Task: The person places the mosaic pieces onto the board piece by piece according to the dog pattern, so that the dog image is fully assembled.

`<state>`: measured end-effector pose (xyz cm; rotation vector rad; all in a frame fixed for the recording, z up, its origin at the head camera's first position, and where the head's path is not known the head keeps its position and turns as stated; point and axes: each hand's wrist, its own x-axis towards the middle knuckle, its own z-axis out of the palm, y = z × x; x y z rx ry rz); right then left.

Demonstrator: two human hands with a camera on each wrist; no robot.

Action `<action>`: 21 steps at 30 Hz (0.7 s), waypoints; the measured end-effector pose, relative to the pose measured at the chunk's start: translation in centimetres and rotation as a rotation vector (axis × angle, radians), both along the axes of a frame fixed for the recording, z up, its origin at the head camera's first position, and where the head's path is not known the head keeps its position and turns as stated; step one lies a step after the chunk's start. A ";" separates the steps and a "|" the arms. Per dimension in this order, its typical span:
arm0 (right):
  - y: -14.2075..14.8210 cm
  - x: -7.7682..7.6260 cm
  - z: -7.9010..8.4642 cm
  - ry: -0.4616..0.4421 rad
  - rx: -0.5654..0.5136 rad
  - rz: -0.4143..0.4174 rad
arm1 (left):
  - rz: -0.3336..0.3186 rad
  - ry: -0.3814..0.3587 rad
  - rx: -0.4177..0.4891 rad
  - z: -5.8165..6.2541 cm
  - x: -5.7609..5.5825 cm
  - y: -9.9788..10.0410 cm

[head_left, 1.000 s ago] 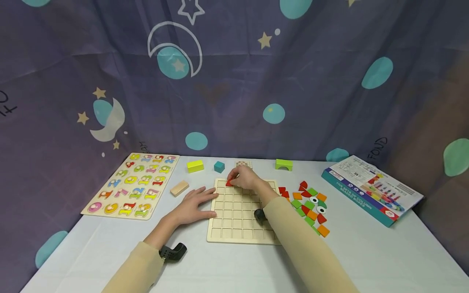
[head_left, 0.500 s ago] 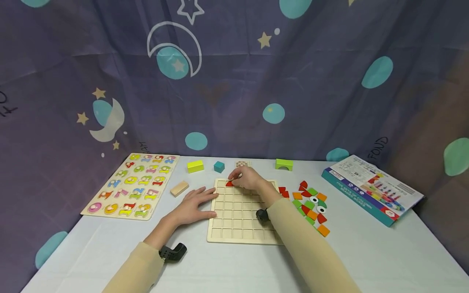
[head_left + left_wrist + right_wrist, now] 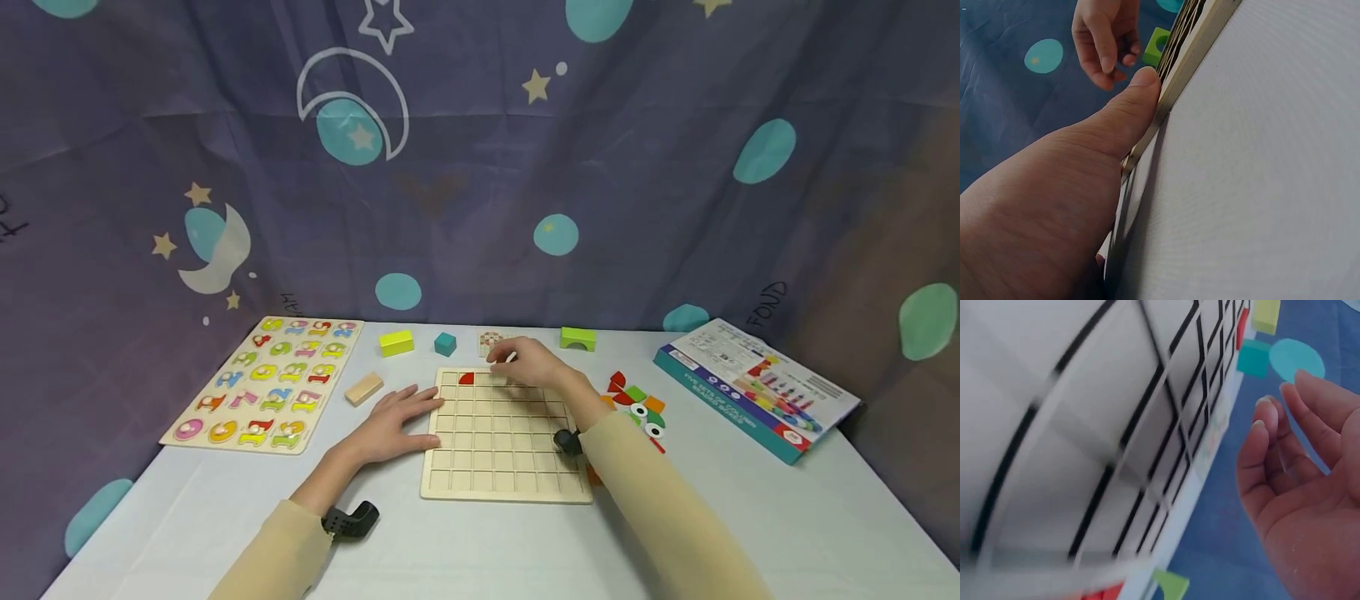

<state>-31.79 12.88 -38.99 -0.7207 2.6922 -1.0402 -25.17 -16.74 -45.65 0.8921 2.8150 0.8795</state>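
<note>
Wooden grid board, left hand spread against its edge, right hand above, loosely curled, fingertips parted.

Two boards on one table: one gridded board, one number board

The gridded board carries one red piece; the number board, twenty-one numerals. Blocks come to four: one yellow block, one teal block, one plain block, one green arch. There is one printed box, one patterned card, one left hand, one right hand and two black wrist devices. Two eye pieces show among the loose pieces, whose total the right sleeve hides.
</note>
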 end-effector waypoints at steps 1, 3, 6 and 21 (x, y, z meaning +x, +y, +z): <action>0.4 0.2 0.2 -0.001 -0.004 0.005 | 0.000 0.002 0.002 0.0 0.0 0.0; 1.4 0.7 0.5 -0.004 -0.015 0.013 | -0.001 0.006 0.008 0.0 0.1 -0.1; 3.1 1.1 0.6 -0.024 -0.041 0.011 | -0.009 0.015 0.013 0.1 0.1 -0.1; 10.6 3.1 0.1 -0.026 0.027 -0.144 | -0.012 -0.001 0.014 0.2 0.1 -0.1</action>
